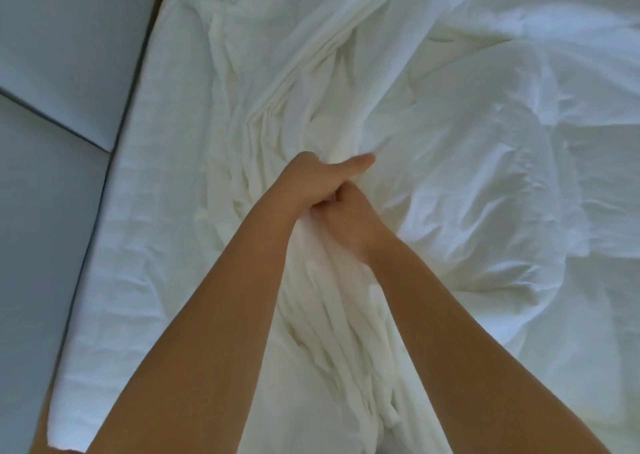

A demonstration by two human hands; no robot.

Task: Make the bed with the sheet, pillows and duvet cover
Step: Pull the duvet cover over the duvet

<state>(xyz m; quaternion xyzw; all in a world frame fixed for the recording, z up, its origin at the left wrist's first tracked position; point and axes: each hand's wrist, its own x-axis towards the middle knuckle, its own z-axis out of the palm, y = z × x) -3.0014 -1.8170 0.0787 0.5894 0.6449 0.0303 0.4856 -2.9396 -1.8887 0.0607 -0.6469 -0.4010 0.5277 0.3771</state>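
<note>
White bedding covers the bed. A flat white sheet lies over the mattress on the left. A bunched white duvet cover is heaped on the right, and a gathered band of its folds runs down the middle towards me. My left hand grips those gathered folds, its thumb stretched out to the right. My right hand sits just below it, touching it, its fingers curled into the same bunch of cloth. No pillow is in view.
A grey padded headboard with a seam runs along the left side. A thin strip of the wooden bed frame shows between it and the mattress edge at the lower left.
</note>
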